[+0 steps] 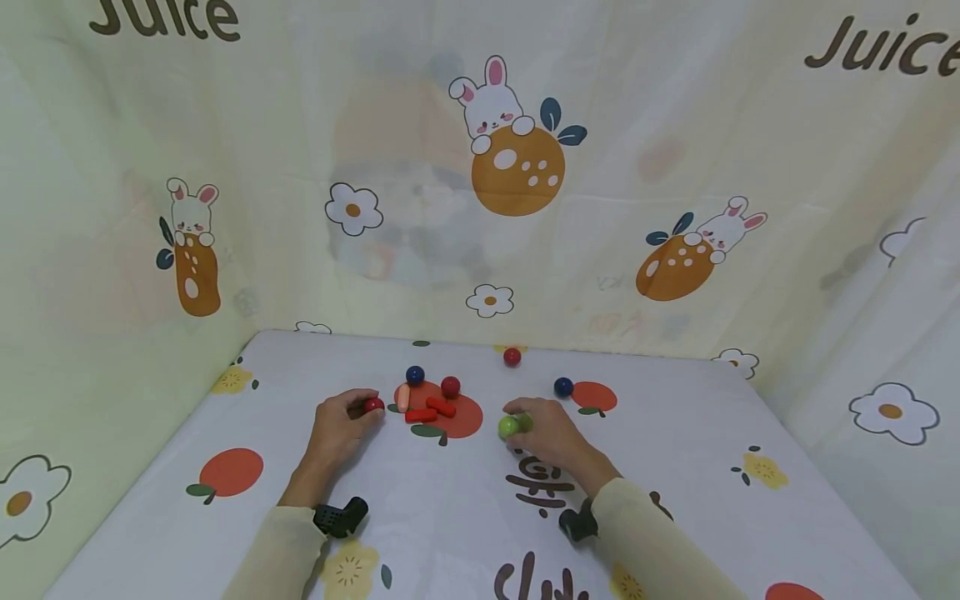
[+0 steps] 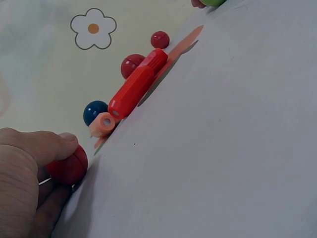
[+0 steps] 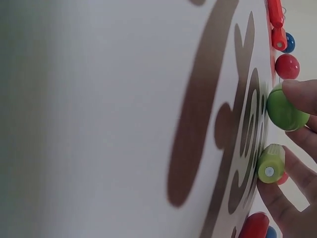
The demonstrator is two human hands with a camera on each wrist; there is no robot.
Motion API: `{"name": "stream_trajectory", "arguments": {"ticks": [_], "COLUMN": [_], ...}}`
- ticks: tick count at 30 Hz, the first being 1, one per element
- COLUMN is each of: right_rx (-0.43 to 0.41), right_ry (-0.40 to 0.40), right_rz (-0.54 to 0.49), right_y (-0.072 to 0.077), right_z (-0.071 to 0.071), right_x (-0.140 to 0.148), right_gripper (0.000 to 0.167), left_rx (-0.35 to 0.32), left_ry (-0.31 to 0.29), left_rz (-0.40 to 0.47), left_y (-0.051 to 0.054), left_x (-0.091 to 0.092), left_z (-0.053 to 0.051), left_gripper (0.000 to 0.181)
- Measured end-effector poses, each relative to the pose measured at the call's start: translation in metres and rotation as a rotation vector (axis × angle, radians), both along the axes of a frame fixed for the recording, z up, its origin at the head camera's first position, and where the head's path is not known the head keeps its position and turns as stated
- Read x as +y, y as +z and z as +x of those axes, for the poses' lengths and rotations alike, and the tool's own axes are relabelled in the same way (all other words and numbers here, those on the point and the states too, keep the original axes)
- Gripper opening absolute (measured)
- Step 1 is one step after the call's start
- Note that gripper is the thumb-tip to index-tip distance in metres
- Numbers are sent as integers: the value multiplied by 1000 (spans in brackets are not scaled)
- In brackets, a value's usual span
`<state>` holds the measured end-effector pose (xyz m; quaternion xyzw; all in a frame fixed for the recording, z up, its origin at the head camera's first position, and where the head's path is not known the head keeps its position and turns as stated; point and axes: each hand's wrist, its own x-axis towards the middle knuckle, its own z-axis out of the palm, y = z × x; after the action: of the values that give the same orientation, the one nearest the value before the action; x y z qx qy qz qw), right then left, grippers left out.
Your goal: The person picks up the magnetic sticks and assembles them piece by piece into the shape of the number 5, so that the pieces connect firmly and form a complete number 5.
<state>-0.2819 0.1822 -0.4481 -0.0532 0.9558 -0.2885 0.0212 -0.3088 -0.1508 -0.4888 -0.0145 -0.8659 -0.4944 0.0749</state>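
Observation:
My left hand (image 1: 337,429) pinches a small red ball (image 2: 69,166) between thumb and fingers, low over the white cloth at the left of the printed apple. Farther right, my right hand (image 1: 551,433) holds a shiny green ball (image 3: 287,109) between thumb and fingers. A short light-green rod (image 3: 271,164) with a silvery disc in its end lies against the other fingers of that hand. Between the hands are two red rods (image 2: 131,91), a peach rod (image 2: 102,125), a dark blue ball (image 1: 415,375) and another red ball (image 1: 450,387).
Toward the back of the table stand one more red ball (image 1: 512,357) and a second blue ball (image 1: 563,387). A patterned cloth (image 1: 420,267) hangs behind the table. Black wrist devices (image 1: 341,517) sit on both forearms.

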Motion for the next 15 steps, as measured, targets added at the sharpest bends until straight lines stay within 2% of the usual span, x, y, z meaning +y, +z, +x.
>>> {"name": "stream_trajectory", "arguments": {"ticks": [15], "right_rx": [-26], "right_ry": [-42], "right_rz": [-15], "right_y": [4], "right_z": [1], "right_x": [3], "right_gripper": [53], "left_rx": [3], "left_ry": [4], "left_rz": [1], "left_y": [1], "left_x": [1], "left_z": [1], "left_gripper": [38]}}
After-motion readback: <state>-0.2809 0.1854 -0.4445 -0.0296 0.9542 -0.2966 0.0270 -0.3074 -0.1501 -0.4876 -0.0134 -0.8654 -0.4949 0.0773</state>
